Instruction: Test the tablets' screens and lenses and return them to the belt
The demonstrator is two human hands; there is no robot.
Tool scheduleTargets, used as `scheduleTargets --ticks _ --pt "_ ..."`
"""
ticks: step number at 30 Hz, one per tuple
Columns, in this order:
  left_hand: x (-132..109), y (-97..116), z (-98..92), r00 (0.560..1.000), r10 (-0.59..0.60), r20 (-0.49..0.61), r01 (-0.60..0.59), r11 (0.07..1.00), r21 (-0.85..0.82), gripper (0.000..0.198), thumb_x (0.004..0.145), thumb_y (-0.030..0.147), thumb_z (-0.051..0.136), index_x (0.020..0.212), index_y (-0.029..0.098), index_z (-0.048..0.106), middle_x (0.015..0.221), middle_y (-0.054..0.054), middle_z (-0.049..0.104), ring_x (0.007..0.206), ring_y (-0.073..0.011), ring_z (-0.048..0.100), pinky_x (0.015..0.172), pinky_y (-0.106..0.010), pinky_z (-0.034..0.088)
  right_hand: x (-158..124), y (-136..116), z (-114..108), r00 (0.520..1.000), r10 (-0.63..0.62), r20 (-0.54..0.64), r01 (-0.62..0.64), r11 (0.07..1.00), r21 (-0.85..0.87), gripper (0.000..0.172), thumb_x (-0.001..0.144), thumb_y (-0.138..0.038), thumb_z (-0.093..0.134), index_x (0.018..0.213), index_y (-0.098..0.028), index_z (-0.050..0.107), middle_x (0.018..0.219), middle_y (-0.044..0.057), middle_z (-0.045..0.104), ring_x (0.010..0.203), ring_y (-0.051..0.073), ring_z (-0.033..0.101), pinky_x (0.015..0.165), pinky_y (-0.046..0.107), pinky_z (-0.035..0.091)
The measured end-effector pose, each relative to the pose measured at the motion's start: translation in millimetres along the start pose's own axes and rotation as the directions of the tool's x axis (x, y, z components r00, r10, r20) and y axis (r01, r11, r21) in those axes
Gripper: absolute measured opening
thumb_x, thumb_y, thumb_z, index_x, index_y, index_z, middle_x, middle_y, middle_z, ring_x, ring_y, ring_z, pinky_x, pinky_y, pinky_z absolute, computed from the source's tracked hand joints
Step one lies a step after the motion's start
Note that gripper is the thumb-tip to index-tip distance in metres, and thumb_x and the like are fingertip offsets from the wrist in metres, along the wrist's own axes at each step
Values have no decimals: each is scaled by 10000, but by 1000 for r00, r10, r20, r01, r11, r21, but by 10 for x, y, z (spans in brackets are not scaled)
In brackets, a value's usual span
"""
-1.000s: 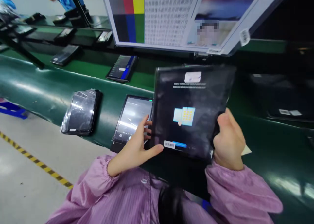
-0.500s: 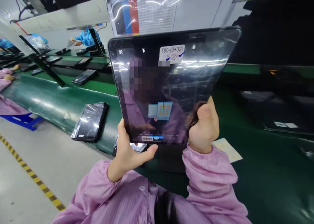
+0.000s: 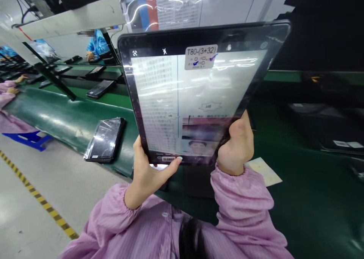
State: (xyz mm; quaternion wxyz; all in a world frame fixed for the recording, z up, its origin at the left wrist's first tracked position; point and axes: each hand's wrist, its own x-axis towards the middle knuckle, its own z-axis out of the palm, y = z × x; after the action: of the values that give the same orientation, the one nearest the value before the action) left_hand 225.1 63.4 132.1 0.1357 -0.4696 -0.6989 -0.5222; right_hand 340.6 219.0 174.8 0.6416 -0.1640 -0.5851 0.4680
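A black tablet (image 3: 155, 100) is held up in front of me, its lit screen showing a camera picture of printed sheets. Near its top edge sticks a white label (image 3: 201, 57) reading "T80-(3+32)" with blue tick marks. My left hand (image 3: 150, 173) grips the lower left corner, its thumb on the screen's bottom edge and its other fingers hidden behind. On the right side, my right hand (image 3: 236, 147) is closed around the tablet's edge, with the fingers behind it out of sight.
More tablets lie on the green bench, one film-wrapped tablet (image 3: 104, 139) at left and another tablet (image 3: 101, 89) behind it. A pale paper square (image 3: 264, 172) is by my right sleeve. Printed sheets (image 3: 179, 11) hang ahead. A co-worker in blue (image 3: 98, 45) sits across.
The tablet's screen has gone from mostly dark to a bright camera picture of the sheets. My left thumb has moved onto the screen's bottom edge. The tablet is slightly higher.
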Motion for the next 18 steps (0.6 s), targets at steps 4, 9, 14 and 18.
scheduleTargets --ticks 4,9,14,18 --pt "10 -1 -25 999 36 27 -36 999 -18 1104 691 514 897 1559 220 281 1357 -136 493 1271 -306 590 1026 -431 565 11 -5 16 998 54 13 -54 998 11 433 964 -624 463 1262 -394 677 1298 -21 710 1572 302 306 1288 493 339" --pt "44 23 -64 993 104 47 -103 994 -29 1097 708 530 873 1571 215 273 1353 -132 478 1272 -301 575 1032 -432 554 12 -20 18 999 23 -27 -21 998 63 319 972 -550 536 1150 -355 715 1186 -19 756 1521 298 406 1313 479 287" --pt "70 44 -59 995 93 40 -91 995 -32 1061 719 549 846 1556 209 290 1315 -123 492 1274 -305 563 1050 -445 532 -11 -36 37 995 71 -73 -53 975 216 310 962 -510 622 1136 -273 722 1138 5 774 1402 317 558 1309 527 276" --pt "60 16 -40 994 91 52 -89 995 -35 1094 703 570 848 1562 212 273 1338 -128 483 1297 -320 547 1089 -472 501 -25 5 53 989 92 -114 -56 958 281 344 939 -495 674 1177 -252 721 1215 6 746 1381 333 575 1296 556 286"
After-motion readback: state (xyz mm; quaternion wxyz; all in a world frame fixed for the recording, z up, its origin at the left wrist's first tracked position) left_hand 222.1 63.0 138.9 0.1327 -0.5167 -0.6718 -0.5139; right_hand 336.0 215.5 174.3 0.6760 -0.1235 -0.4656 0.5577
